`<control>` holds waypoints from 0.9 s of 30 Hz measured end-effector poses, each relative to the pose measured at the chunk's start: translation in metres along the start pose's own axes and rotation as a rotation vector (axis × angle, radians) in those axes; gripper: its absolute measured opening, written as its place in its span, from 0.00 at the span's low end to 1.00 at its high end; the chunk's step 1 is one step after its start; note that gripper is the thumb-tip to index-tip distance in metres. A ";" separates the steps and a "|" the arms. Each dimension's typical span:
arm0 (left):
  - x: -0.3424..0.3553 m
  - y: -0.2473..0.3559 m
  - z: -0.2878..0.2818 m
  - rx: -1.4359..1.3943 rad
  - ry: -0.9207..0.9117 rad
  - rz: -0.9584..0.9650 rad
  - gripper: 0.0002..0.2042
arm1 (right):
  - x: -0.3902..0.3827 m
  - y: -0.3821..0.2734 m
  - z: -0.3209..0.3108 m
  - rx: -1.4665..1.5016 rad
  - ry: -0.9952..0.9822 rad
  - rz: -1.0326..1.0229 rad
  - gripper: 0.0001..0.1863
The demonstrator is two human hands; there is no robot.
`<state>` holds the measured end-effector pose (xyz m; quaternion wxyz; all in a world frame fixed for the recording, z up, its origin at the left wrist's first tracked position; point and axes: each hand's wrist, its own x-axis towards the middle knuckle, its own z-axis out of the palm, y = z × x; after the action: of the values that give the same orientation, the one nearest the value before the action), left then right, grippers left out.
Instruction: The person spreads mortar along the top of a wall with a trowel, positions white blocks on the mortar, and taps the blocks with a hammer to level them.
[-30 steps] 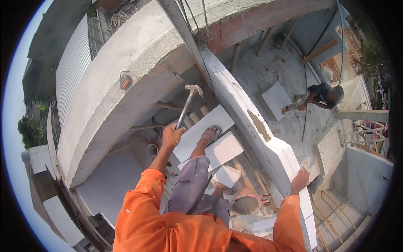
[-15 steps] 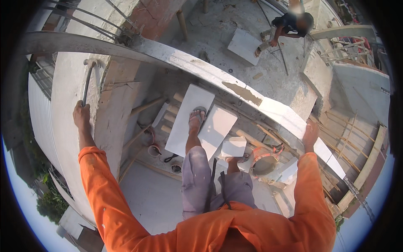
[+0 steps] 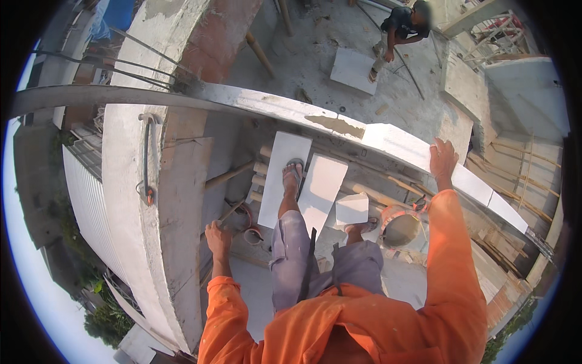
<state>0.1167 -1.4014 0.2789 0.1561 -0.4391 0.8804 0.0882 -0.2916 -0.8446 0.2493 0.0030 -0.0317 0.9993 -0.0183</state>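
A hammer (image 3: 146,155) lies on top of the pale concrete wall (image 3: 130,242) at left, its dark handle ending in an orange grip. To the right of that wall and lower in view is my left hand (image 3: 219,239), its fingers loosely bent and nothing visible in them. A wooden pole passes just beyond its fingertips; I cannot tell whether they touch. My right hand (image 3: 444,161) rests with fingers apart on the white block row (image 3: 400,143). Grey mortar (image 3: 335,125) fills a patch farther left along that row.
My feet stand on pale blocks (image 3: 285,173) laid over poles. A bucket of grey mix (image 3: 401,230) stands by my right foot, smaller buckets (image 3: 253,235) at left. Rebar (image 3: 142,67) juts out at upper left. Beyond the row another person (image 3: 400,27) crouches near a white slab (image 3: 353,71).
My left hand has let go of the hammer, which now lies on the wall, and has moved down and right. My right hand's fingers have spread on the block row. The view has shifted.
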 end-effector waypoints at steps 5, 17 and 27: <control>-0.173 -0.019 0.083 -0.132 -0.600 -0.130 0.20 | -0.006 -0.009 -0.059 0.571 0.230 -0.137 0.22; -0.191 -0.019 0.042 0.078 -0.562 0.103 0.16 | -0.180 -0.048 -0.436 1.608 0.094 -0.741 0.43; -0.178 0.083 0.026 -0.098 -0.601 0.116 0.16 | -0.230 0.012 -0.453 1.515 0.221 -0.774 0.42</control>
<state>0.1560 -1.2115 0.3184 0.3828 -0.3492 0.8132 0.2651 -0.0664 -0.8016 0.7023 -0.0806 -0.3578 0.6311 -0.6835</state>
